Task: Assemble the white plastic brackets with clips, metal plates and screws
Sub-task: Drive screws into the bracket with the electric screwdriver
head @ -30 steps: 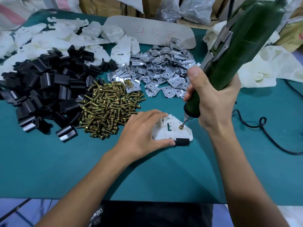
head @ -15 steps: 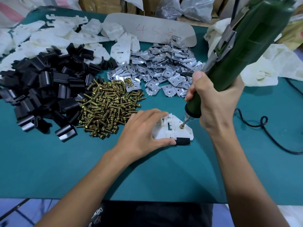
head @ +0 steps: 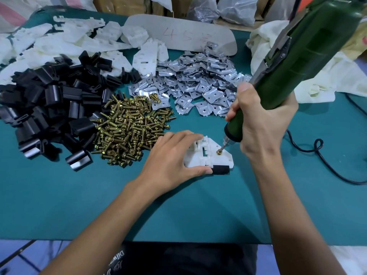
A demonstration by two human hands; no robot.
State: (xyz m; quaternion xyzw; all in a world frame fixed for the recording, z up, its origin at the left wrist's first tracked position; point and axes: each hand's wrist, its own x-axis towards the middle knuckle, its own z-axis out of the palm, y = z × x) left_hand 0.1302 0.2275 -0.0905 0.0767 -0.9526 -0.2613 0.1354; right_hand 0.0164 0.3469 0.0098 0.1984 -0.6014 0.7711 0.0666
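Observation:
A white plastic bracket (head: 218,158) lies flat on the green table, with a black clip (head: 221,169) on its near edge. My left hand (head: 170,157) presses down on the bracket's left side and grips it. My right hand (head: 262,124) holds a green electric screwdriver (head: 294,64), tilted, with its bit on a brass screw (head: 218,152) set in the bracket. Loose stock lies beyond: brass screws (head: 129,132), black clips (head: 49,108), metal plates (head: 198,82) and white brackets (head: 59,40).
The green table (head: 79,205) ends near my body. A black cable (head: 317,151) snakes over the right side. A grey board (head: 178,34) with red writing and white cloth (head: 337,76) lie at the back, with bags and boxes behind.
The screw head has sunk lower onto the bracket under the screwdriver bit. Both hands stay in the same places.

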